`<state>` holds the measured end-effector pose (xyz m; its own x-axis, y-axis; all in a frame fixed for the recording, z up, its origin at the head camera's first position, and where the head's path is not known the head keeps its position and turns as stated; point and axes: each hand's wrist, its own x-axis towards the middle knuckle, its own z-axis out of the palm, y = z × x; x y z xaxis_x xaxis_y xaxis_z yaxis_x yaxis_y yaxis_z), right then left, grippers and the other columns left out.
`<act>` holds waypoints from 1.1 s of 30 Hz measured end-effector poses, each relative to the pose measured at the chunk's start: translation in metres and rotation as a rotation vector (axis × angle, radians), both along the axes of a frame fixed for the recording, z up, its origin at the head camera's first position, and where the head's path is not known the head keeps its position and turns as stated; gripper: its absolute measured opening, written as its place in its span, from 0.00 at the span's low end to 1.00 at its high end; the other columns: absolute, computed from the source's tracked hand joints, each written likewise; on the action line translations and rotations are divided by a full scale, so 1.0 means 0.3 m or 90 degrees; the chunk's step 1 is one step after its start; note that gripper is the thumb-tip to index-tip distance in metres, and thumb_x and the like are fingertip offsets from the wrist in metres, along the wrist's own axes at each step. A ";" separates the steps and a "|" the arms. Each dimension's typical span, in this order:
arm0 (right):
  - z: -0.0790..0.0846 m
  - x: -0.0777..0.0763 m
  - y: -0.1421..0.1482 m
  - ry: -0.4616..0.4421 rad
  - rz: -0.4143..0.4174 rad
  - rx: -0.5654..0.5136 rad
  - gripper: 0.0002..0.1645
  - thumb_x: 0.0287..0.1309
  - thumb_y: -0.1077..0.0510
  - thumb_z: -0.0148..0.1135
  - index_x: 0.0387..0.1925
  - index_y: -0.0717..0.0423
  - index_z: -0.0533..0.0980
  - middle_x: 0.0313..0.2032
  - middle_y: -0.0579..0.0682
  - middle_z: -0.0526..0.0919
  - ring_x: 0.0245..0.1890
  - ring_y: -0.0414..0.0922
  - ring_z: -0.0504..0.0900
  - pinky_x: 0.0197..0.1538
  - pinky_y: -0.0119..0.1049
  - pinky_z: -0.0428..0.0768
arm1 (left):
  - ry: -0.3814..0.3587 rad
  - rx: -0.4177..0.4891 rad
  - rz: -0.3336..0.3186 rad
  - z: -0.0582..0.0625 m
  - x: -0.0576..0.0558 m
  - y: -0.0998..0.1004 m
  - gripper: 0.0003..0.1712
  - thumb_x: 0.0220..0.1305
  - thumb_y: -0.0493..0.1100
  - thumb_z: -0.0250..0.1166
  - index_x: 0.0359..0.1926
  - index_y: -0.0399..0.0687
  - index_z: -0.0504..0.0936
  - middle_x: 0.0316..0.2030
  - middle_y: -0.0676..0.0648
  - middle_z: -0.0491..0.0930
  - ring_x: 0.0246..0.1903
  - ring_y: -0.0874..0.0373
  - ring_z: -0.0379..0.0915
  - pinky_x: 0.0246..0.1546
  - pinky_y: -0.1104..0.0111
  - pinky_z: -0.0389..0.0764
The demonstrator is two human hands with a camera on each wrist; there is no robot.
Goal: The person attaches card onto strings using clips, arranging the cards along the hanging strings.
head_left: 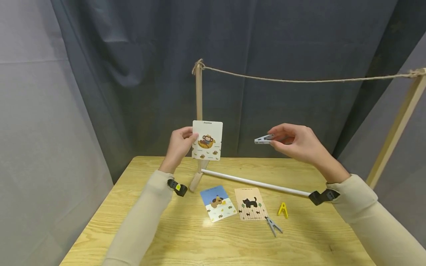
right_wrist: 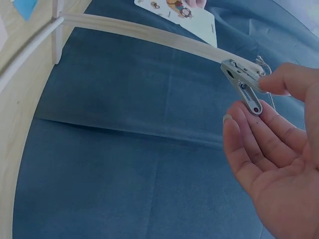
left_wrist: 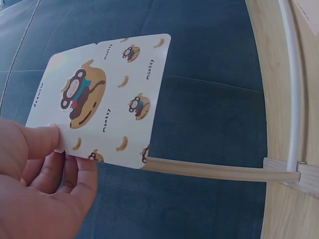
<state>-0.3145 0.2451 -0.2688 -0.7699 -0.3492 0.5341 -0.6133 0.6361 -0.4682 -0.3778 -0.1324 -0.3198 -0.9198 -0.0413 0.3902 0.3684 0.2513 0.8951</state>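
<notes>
My left hand [head_left: 181,145] pinches the left edge of a white monkey card [head_left: 208,140] between thumb and fingers, holding it up in front of the left wooden post. In the left wrist view the monkey card [left_wrist: 99,99] shows a monkey on a banana and small printed words. Off to the right, my right hand [head_left: 297,142] pinches a grey clothespin [head_left: 264,139] in the air. The grey clothespin [right_wrist: 243,85] sits between thumb and fingertips in the right wrist view. A twine line [head_left: 286,80] hangs above both hands.
On the wooden table [head_left: 159,236] lie a dog card [head_left: 219,214], a black cat card [head_left: 251,212], a second grey clothespin [head_left: 274,226] and a yellow clothespin [head_left: 283,210]. A white rod [head_left: 256,182] runs along the base between the left post [head_left: 199,96] and right post [head_left: 396,129].
</notes>
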 end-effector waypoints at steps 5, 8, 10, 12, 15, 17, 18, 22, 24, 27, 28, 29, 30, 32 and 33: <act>0.025 -0.011 -0.019 0.010 0.009 -0.008 0.16 0.62 0.57 0.73 0.51 0.48 0.85 0.41 0.47 0.90 0.36 0.37 0.86 0.37 0.23 0.81 | -0.002 0.014 0.001 0.025 -0.019 0.018 0.12 0.72 0.40 0.67 0.53 0.42 0.87 0.44 0.41 0.89 0.43 0.53 0.84 0.43 0.65 0.79; 0.043 -0.021 -0.029 0.018 0.014 -0.014 0.15 0.63 0.57 0.72 0.52 0.48 0.85 0.41 0.46 0.90 0.35 0.36 0.87 0.37 0.23 0.81 | 0.001 0.025 0.004 0.041 -0.030 0.030 0.12 0.71 0.40 0.67 0.53 0.42 0.88 0.45 0.41 0.89 0.42 0.55 0.84 0.44 0.64 0.80; 0.057 -0.028 -0.035 0.022 0.016 -0.017 0.15 0.64 0.57 0.72 0.52 0.49 0.85 0.41 0.47 0.90 0.36 0.36 0.87 0.38 0.23 0.81 | 0.004 0.033 0.004 0.051 -0.039 0.040 0.13 0.71 0.40 0.68 0.53 0.41 0.88 0.44 0.40 0.89 0.40 0.56 0.84 0.43 0.63 0.81; 0.069 -0.034 -0.041 0.025 0.013 -0.018 0.15 0.64 0.56 0.72 0.53 0.49 0.85 0.41 0.47 0.90 0.36 0.37 0.87 0.38 0.23 0.81 | 0.007 0.037 0.006 0.061 -0.047 0.050 0.13 0.71 0.39 0.68 0.53 0.40 0.88 0.44 0.40 0.89 0.39 0.56 0.84 0.41 0.64 0.81; 0.084 -0.042 -0.052 0.027 0.007 -0.017 0.15 0.65 0.54 0.71 0.52 0.48 0.85 0.41 0.47 0.90 0.36 0.38 0.87 0.38 0.23 0.81 | 0.011 0.042 0.008 0.077 -0.059 0.064 0.13 0.70 0.38 0.69 0.53 0.39 0.87 0.44 0.39 0.89 0.37 0.57 0.84 0.38 0.69 0.80; 0.093 -0.047 -0.058 0.028 0.005 -0.018 0.14 0.66 0.53 0.71 0.52 0.47 0.85 0.41 0.47 0.90 0.36 0.38 0.87 0.38 0.22 0.81 | 0.017 0.044 0.008 0.088 -0.067 0.073 0.14 0.70 0.38 0.69 0.53 0.38 0.87 0.44 0.39 0.89 0.37 0.58 0.83 0.36 0.71 0.79; 0.098 -0.049 -0.061 0.028 0.004 -0.020 0.14 0.66 0.53 0.71 0.52 0.46 0.85 0.41 0.47 0.90 0.36 0.38 0.87 0.38 0.22 0.81 | 0.021 0.046 0.005 0.093 -0.071 0.077 0.14 0.70 0.38 0.69 0.53 0.38 0.87 0.45 0.39 0.89 0.37 0.58 0.83 0.36 0.72 0.79; 0.115 -0.060 -0.070 0.033 0.005 -0.027 0.14 0.66 0.52 0.70 0.52 0.45 0.85 0.40 0.47 0.90 0.35 0.38 0.87 0.37 0.23 0.81 | 0.032 0.054 0.000 0.116 -0.089 0.093 0.12 0.69 0.38 0.69 0.51 0.37 0.87 0.43 0.38 0.89 0.36 0.58 0.83 0.36 0.71 0.80; 0.123 -0.065 -0.073 0.036 0.004 -0.028 0.14 0.66 0.52 0.70 0.52 0.45 0.85 0.40 0.47 0.90 0.34 0.39 0.87 0.36 0.24 0.80 | 0.033 0.057 -0.001 0.127 -0.096 0.102 0.11 0.69 0.38 0.70 0.49 0.37 0.87 0.42 0.38 0.89 0.35 0.58 0.83 0.36 0.68 0.81; 0.134 -0.074 -0.077 0.040 0.000 -0.026 0.15 0.66 0.51 0.70 0.53 0.45 0.85 0.40 0.47 0.90 0.34 0.38 0.87 0.36 0.24 0.80 | 0.034 0.060 0.002 0.144 -0.104 0.113 0.10 0.69 0.38 0.70 0.48 0.38 0.86 0.41 0.39 0.89 0.34 0.58 0.83 0.36 0.65 0.81; 0.138 -0.078 -0.079 0.042 -0.002 -0.025 0.15 0.66 0.51 0.70 0.53 0.45 0.85 0.41 0.47 0.90 0.34 0.37 0.87 0.36 0.24 0.80 | 0.035 0.062 0.002 0.150 -0.106 0.116 0.10 0.69 0.38 0.70 0.48 0.38 0.86 0.41 0.39 0.89 0.34 0.58 0.83 0.36 0.64 0.82; 0.143 -0.081 -0.081 0.044 -0.003 -0.026 0.16 0.66 0.51 0.70 0.54 0.45 0.85 0.41 0.47 0.90 0.34 0.36 0.87 0.37 0.24 0.80 | 0.036 0.064 0.002 0.156 -0.109 0.119 0.10 0.69 0.38 0.69 0.48 0.38 0.86 0.41 0.39 0.89 0.35 0.58 0.83 0.36 0.64 0.82; 0.147 -0.084 -0.083 0.045 -0.004 -0.027 0.16 0.66 0.51 0.70 0.54 0.45 0.85 0.41 0.47 0.90 0.35 0.36 0.86 0.37 0.23 0.80 | 0.038 0.066 0.002 0.161 -0.113 0.121 0.10 0.69 0.38 0.69 0.48 0.37 0.86 0.41 0.39 0.89 0.35 0.58 0.83 0.36 0.64 0.82; 0.159 -0.090 -0.088 0.047 -0.005 -0.031 0.17 0.66 0.50 0.71 0.55 0.46 0.85 0.42 0.47 0.90 0.36 0.34 0.86 0.39 0.22 0.80 | 0.041 0.073 0.003 0.173 -0.122 0.125 0.10 0.70 0.37 0.69 0.49 0.37 0.86 0.41 0.39 0.89 0.35 0.57 0.83 0.36 0.65 0.82; 0.165 -0.093 -0.091 0.049 -0.005 -0.034 0.17 0.65 0.50 0.71 0.55 0.46 0.85 0.42 0.48 0.90 0.37 0.34 0.86 0.39 0.21 0.80 | 0.043 0.077 0.003 0.179 -0.126 0.127 0.10 0.70 0.37 0.69 0.49 0.37 0.86 0.41 0.38 0.89 0.35 0.57 0.83 0.36 0.66 0.82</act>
<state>-0.3424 0.2179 -0.2193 -0.7285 -0.3130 0.6093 -0.6439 0.6163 -0.4533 -0.4156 -0.0943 -0.2661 -0.8915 -0.0968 0.4426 0.4273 0.1448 0.8924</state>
